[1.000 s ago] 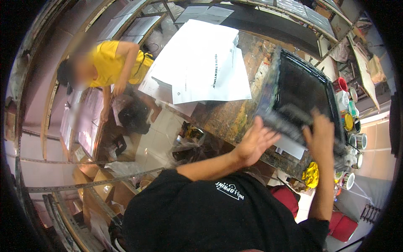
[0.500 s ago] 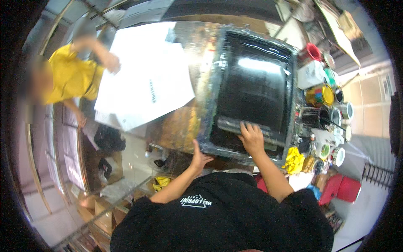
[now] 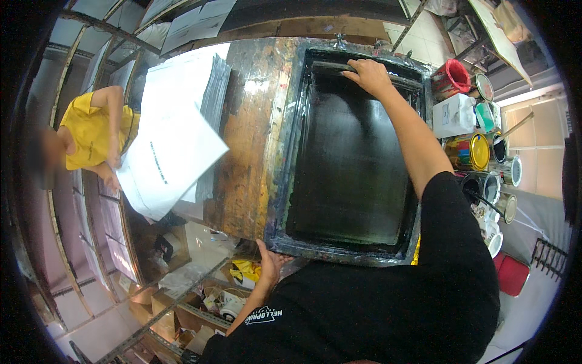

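Note:
A black screen-printing frame lies on the worktable, its dark, glossy mesh taking up most of it. Along the far inner edge of the frame rests a long dark squeegee. My right hand grips it near its middle, with the arm stretched across the right side of the mesh. At the frame's near left corner is my left hand, thumb raised and apart from the fingers. Those fingers extend along the near edge and are partly hidden there.
Left of the frame, a tall stack of white sheets stands on the stained wooden table. A person in yellow holds a printed white sheet. Paint cans and a red bucket crowd the right side.
My right hand has carried the squeegee from the near end of the mesh to the far end. My left hand stays by the near corner. The person in yellow has drawn a sheet leftward.

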`<act>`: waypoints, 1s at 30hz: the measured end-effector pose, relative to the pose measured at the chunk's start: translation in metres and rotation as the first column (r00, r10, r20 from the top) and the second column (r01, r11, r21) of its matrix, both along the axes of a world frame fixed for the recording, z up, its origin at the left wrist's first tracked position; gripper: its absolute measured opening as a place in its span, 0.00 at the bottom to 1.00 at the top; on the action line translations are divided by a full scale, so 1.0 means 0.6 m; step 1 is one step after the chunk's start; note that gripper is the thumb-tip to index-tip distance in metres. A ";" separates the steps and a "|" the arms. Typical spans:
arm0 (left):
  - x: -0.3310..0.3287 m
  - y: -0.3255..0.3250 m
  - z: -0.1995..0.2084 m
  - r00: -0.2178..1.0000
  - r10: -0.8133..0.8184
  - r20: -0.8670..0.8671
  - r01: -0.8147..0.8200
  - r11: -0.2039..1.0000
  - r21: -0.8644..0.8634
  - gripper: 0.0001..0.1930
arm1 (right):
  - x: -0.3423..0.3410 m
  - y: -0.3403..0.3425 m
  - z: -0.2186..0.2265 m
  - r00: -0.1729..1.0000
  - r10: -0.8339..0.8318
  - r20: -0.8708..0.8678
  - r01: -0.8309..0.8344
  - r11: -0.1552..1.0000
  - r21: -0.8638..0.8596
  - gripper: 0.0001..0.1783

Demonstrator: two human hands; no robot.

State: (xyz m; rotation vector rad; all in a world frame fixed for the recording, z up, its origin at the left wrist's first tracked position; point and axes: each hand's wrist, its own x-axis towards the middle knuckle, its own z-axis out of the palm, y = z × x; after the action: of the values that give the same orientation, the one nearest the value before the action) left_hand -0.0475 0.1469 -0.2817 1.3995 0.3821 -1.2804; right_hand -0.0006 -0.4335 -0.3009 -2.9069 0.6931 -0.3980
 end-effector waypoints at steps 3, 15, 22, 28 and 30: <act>-0.001 0.026 -0.021 0.999 0.009 0.032 -0.009 1.000 -0.002 0.58 | -0.023 0.054 -0.031 0.998 -0.030 0.059 0.038 0.990 -0.133 0.24; 0.034 0.034 0.068 0.989 -0.118 0.093 0.145 0.904 -0.403 0.57 | -0.308 0.600 0.222 0.983 -0.044 -0.180 0.085 0.971 0.226 0.24; 0.092 -0.075 0.275 0.965 -0.064 0.256 0.264 0.271 -0.926 0.54 | -0.270 0.584 0.479 0.961 -0.055 0.271 0.148 0.930 -0.336 0.15; 0.031 -0.117 0.034 -0.406 -0.459 0.791 0.501 0.612 0.612 0.49 | -0.215 0.510 0.552 0.950 -0.059 0.306 0.178 0.908 -0.379 0.20; -0.003 -0.085 -0.051 -0.520 -0.552 0.652 0.379 0.535 0.755 0.52 | -0.203 0.512 0.585 0.934 -0.085 0.347 0.203 0.926 -0.318 0.20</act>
State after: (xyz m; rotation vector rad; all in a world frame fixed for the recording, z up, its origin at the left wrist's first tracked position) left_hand -0.0494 0.0958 -0.3124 2.3615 -1.7370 -0.2746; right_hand -0.1225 -0.1263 0.0502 -2.9933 0.8612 -1.1013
